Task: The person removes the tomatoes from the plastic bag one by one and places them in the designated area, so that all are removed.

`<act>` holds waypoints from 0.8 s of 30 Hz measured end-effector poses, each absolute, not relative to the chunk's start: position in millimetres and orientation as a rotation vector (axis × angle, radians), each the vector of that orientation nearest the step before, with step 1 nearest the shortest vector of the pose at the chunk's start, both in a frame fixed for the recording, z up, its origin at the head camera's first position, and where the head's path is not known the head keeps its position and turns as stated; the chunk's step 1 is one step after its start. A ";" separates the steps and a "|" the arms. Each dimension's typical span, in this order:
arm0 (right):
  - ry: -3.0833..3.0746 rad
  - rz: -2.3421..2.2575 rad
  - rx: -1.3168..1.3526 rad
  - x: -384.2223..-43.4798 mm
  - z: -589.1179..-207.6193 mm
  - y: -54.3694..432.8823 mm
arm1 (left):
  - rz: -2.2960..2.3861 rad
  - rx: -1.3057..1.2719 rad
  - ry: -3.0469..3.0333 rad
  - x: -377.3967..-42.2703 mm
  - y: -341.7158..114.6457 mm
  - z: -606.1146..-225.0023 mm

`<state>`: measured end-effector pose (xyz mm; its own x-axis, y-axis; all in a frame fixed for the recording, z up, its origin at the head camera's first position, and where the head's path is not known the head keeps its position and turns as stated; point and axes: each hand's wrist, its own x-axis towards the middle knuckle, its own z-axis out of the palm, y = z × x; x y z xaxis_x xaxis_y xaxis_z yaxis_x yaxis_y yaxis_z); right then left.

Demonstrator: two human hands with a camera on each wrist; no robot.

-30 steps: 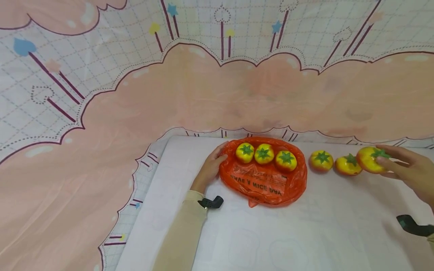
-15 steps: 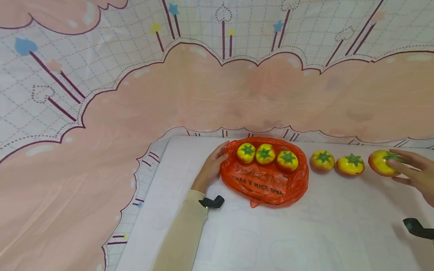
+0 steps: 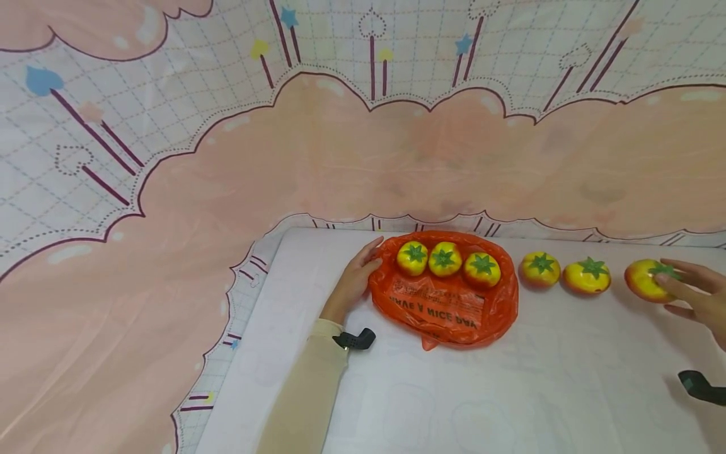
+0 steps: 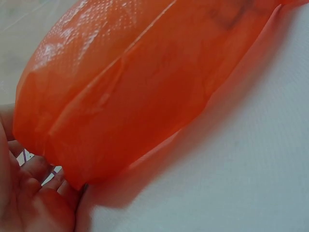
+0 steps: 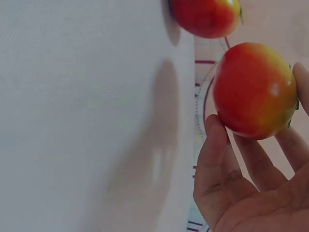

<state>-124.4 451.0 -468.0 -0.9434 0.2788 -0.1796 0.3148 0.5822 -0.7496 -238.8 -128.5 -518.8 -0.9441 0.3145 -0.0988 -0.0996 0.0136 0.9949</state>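
Cloud-print cloth point(image 3: 397, 157) was draped beyond a white table point(image 3: 510, 397); at right, a toy tomato point(image 3: 643, 282) was gripped by the right hand point(image 3: 700, 295); farther left, a red plastic bag point(image 3: 408, 309) by the left hand point(image 3: 353, 280).

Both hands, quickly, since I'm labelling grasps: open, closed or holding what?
Left hand: touching the edge of the red bag; whether it grips cannot be told.
Right hand: holding a yellow-red fruit.

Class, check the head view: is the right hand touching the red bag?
No, the right hand holds a yellow-red fruit apart from the red bag.
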 end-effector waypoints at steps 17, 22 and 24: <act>2.619 -1.243 0.579 -131.5 -496.1 460.2 | 2.045 0.228 1.991 -239.8 -128.0 -519.2; 2.624 -1.232 0.583 -137.0 -507.5 465.4 | 2.070 0.226 1.948 -238.6 -127.6 -518.0; 2.639 -1.231 0.573 -137.8 -508.2 464.8 | 2.074 0.229 1.938 -238.2 -127.5 -517.5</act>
<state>-137.8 464.8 -508.2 -0.9110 0.2694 -0.3124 0.4125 0.5843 -0.6989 -238.2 -127.5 -517.5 -0.9445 0.3179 -0.0827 -0.1041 -0.0507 0.9933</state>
